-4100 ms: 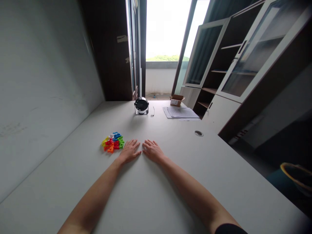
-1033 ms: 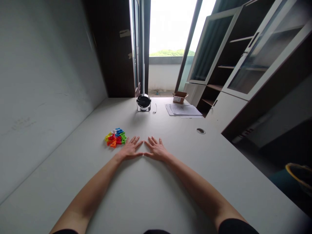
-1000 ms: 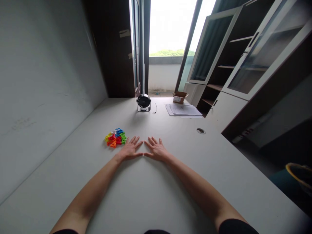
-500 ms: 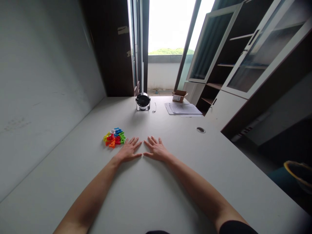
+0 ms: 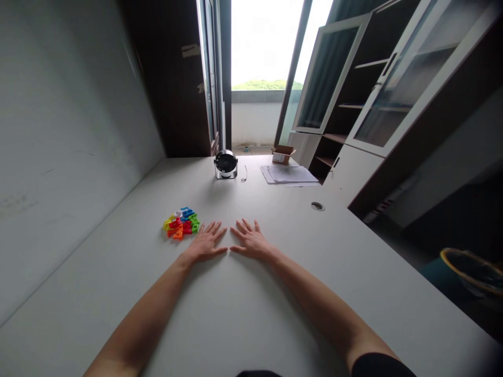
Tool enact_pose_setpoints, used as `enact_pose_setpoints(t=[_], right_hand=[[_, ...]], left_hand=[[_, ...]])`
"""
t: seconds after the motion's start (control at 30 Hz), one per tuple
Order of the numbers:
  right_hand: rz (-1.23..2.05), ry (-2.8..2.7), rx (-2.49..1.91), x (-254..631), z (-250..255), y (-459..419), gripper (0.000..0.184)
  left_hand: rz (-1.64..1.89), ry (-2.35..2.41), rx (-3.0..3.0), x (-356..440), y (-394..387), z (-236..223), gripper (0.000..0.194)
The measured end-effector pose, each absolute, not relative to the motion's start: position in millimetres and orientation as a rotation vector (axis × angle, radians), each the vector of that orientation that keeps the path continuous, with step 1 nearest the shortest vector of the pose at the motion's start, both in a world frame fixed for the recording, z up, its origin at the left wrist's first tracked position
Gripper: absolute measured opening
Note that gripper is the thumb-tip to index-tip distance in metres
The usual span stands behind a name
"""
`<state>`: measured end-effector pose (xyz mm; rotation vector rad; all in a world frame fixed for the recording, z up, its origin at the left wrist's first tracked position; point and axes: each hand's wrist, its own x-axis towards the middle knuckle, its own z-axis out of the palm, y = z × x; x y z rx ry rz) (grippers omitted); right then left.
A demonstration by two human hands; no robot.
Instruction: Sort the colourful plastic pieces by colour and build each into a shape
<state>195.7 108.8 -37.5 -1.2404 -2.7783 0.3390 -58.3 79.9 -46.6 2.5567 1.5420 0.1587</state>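
My left hand lies flat on the white table, palm down with its fingers spread. Just left of its fingertips is a small heap of colourful plastic pieces in red, orange, yellow, green, blue and white; their exact kind is too small to make out. Palm down as well, my right hand rests on the table with fingers apart. The two thumbs point at each other with a narrow gap between the tips. Neither hand holds anything.
At the table's far side stand a round black device on a silver stand, a thin cord, sheets of paper and an open cardboard box. A cable hole is at the right. A wall borders the left; cabinets stand right.
The view has turned slightly to the right, so the background sits a little further left. Both hands stay flat in the same place on the table.
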Motion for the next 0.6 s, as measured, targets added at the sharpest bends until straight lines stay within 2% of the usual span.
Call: enact_pose_setpoints(t=[0.6], right_hand=[[0.354,-2.793,-1.239,196.0,-41.8,109.7,0.090]], left_hand=[[0.157,1.568,2.525,-56.3,81.4,-51.8,0.085]])
